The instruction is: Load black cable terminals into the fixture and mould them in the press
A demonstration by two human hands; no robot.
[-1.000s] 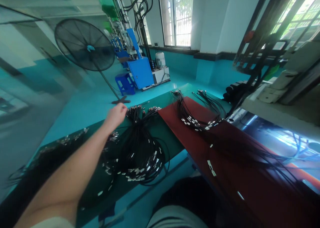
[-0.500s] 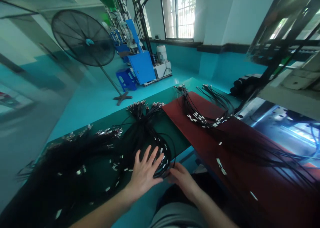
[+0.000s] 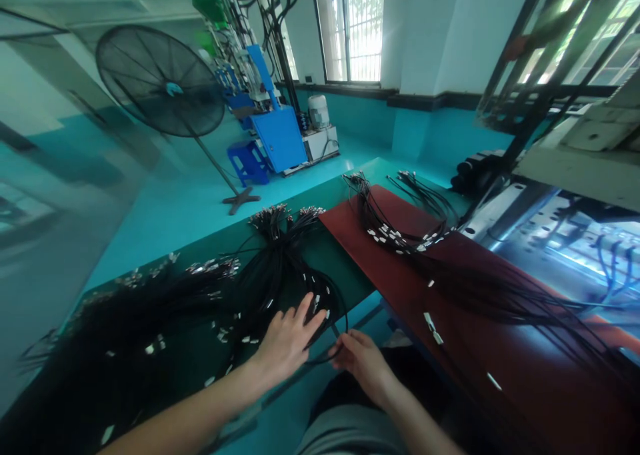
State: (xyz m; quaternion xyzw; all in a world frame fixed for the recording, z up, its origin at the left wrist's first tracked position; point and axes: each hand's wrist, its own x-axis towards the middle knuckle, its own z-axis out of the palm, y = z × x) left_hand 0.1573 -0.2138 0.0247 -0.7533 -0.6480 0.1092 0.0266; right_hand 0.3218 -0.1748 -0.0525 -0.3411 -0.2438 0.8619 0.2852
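My left hand [image 3: 285, 340] lies palm down over a bundle of thin black cables [image 3: 280, 262], its index finger and thumb stretched out and apart. White tags or connectors dot the cables around those fingers. Close by on the right, at the table's near edge, my right hand [image 3: 364, 363] has its fingers closed on a black cable [image 3: 345, 308] that loops out from the bundle. Part of the grip is hidden behind the fingers. The bundle rests on a dark green table [image 3: 345, 255], its metallic ends gathered at the far side.
More black cables [image 3: 165, 302] pile up on the left. A red board [image 3: 345, 218] on the right carries another cable bundle [image 3: 400, 238] with white tags. Beside it stands a machine [image 3: 530, 222]. A large fan [image 3: 173, 88] and a blue machine [image 3: 280, 138] stand beyond the table.
My left hand's fingers were spread wide and now bend partly down over the cables. My right hand, blurred before, now shows clearly at the cable loop. The view has shifted slightly.
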